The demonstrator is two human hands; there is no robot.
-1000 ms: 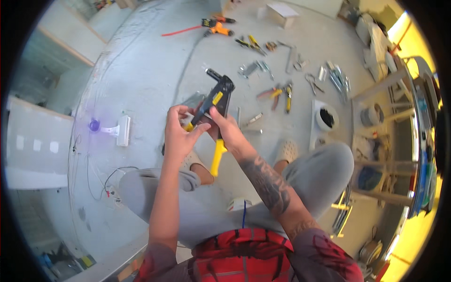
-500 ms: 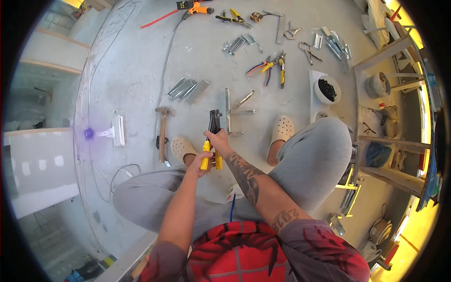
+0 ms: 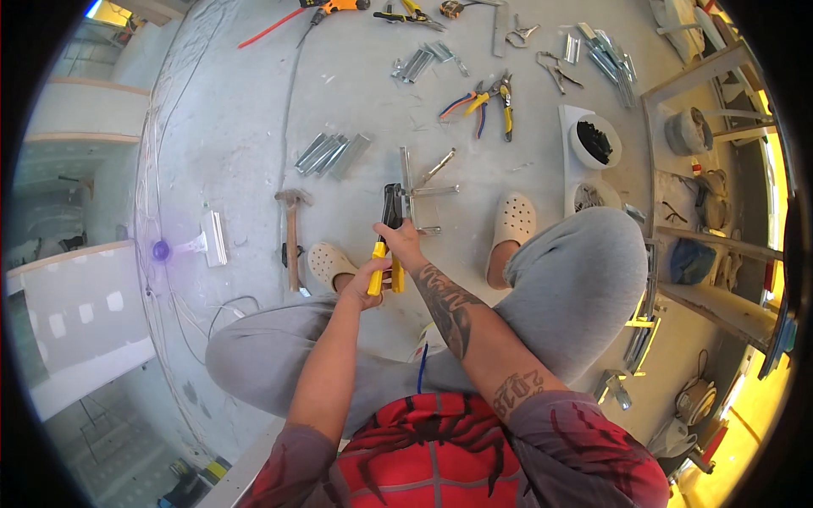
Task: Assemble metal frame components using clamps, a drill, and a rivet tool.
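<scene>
Hands [image 3: 385, 267] lowered, gripping yellow-handled tool [image 3: 388, 237]

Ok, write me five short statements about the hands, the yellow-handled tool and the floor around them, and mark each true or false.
1. Both hands grip one yellow-handled tool: left hand, right hand. True.
2. The tool's head is red. False: it is black.
3. A hammer lies on the floor left of the tool. True.
4. The white bowl is empty. False: it holds dark pieces.
5. Both feet are bare. False: they wear pale clogs.
</scene>
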